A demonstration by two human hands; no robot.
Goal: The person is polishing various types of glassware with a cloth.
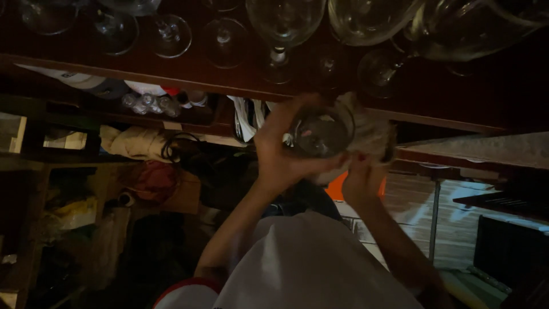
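Glass is filling the middle of the view: a clear, round drinking glass [320, 133] is being held just below the edge of a dark wooden shelf [189, 71], its open mouth facing the camera, so its long axis is running roughly along the line of sight. The left hand [280, 150] is wrapping around the glass's left side, fingers curled closed on the wall. The right hand [361, 174] is sitting just below and to the right of the glass, touching a pale crumpled cloth [372, 137] that is bunching behind the glass's right edge; whether its fingers are pinching that cloth is too dim to tell. The glass is lying between the two hands, with the left one carrying it. Clear stemmed wine glasses [283, 28] are standing in a row on the shelf, well above the hands. A white sleeve [309, 263] is covering the lower frame.
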